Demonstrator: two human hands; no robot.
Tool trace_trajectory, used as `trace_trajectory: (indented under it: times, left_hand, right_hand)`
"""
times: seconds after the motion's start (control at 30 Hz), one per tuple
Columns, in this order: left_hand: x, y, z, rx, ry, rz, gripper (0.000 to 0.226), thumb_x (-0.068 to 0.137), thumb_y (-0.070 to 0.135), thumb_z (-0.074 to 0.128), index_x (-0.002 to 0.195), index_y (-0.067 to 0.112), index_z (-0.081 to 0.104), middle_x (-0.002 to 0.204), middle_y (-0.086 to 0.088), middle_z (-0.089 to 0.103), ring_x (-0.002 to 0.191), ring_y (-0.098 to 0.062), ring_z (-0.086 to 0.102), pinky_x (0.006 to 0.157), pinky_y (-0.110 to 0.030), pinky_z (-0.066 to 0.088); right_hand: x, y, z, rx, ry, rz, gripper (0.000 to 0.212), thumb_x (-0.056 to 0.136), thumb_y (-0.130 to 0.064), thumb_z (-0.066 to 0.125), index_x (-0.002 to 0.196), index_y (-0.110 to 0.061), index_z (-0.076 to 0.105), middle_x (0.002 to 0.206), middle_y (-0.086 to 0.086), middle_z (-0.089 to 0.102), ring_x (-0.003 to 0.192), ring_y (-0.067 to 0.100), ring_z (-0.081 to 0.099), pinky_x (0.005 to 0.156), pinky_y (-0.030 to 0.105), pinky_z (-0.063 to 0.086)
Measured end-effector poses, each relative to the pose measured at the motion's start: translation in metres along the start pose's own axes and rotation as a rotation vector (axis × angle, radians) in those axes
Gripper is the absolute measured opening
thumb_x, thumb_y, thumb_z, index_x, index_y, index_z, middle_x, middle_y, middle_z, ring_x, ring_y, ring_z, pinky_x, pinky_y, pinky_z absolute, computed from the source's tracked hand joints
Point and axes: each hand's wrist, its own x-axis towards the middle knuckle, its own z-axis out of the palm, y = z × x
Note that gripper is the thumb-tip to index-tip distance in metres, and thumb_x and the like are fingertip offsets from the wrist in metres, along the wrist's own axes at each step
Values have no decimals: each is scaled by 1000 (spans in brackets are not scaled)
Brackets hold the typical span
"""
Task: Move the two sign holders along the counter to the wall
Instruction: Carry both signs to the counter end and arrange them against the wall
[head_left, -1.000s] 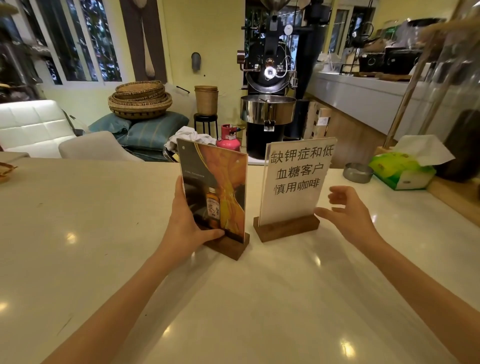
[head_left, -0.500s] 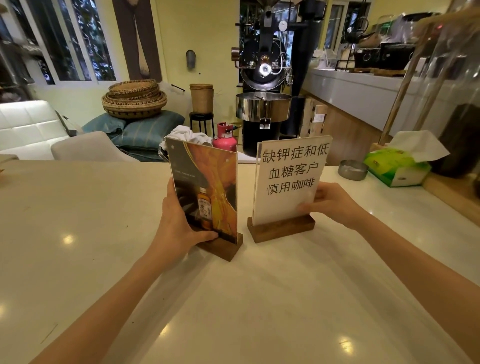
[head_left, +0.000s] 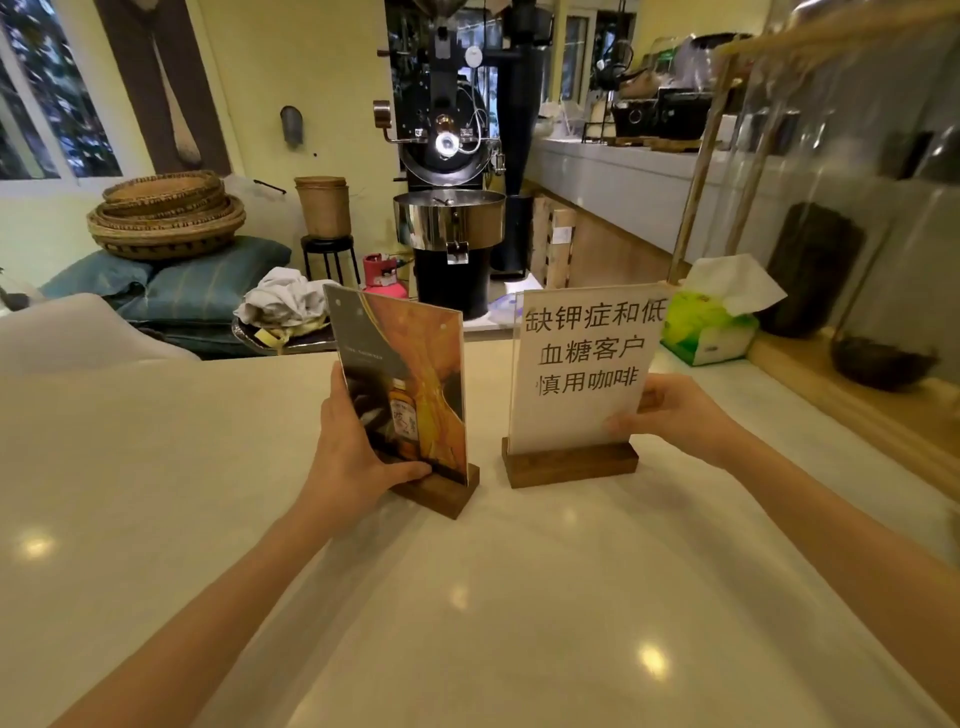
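Observation:
Two acrylic sign holders on dark wooden bases stand side by side on the pale counter (head_left: 156, 493). The left sign holder (head_left: 415, 384) shows an orange picture with a bottle; my left hand (head_left: 348, 457) grips its left edge, thumb on the front near the base. The right sign holder (head_left: 582, 364) carries a white sheet with black Chinese text; my right hand (head_left: 675, 415) holds its right edge, fingers behind the panel. Both bases rest on the counter, a small gap between them.
A green tissue box (head_left: 706, 327) sits on the counter behind the right sign. A wooden ledge (head_left: 857, 405) with a dark bowl (head_left: 883, 364) and a glass screen borders the right side. Beyond the counter stand a coffee roaster (head_left: 452, 208), baskets (head_left: 166, 218) and cushions.
My right hand reached in from the right and closed on the right sign holder's edge. Both signs sit a little farther right on the counter; the left hand kept its grip.

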Motion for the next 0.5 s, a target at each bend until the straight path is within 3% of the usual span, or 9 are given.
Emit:
trace_trajectory:
  times: [0.1,0.27,0.37,0.5]
  left_hand:
    - [11,8,18,-1,-30,29,124,50,12,88,143,17,6,143,-9,31,124,-14,37,102,-31,34]
    - [34,23,58,-35,-88,84,128,49,13,89,144,19,2,144,-9,29,127,-17,37,102,-30,33]
    - [46,35,87,-54,-122,133,130,51,13,89,145,18,-1,144,-9,28,119,-7,33,97,-24,30]
    - [64,53,128,-81,-172,184,128,50,12,89,144,17,2,143,-10,30,125,-13,36,100,-25,31]
  right_hand:
    - [-6,8,-19,-34,54,16,44,72,2,68,112,-14,61,97,-4,64,87,11,62,64,18,53]
    - [-16,22,-51,-90,126,71,44,73,0,68,115,-13,60,99,-4,63,83,5,60,57,13,52]
    - [-23,32,-72,-110,173,79,44,76,-1,66,117,-13,59,105,-3,61,94,13,60,66,17,51]
    - [-32,47,-98,-91,248,125,46,76,0,66,119,-14,57,110,-2,61,102,17,59,81,30,53]
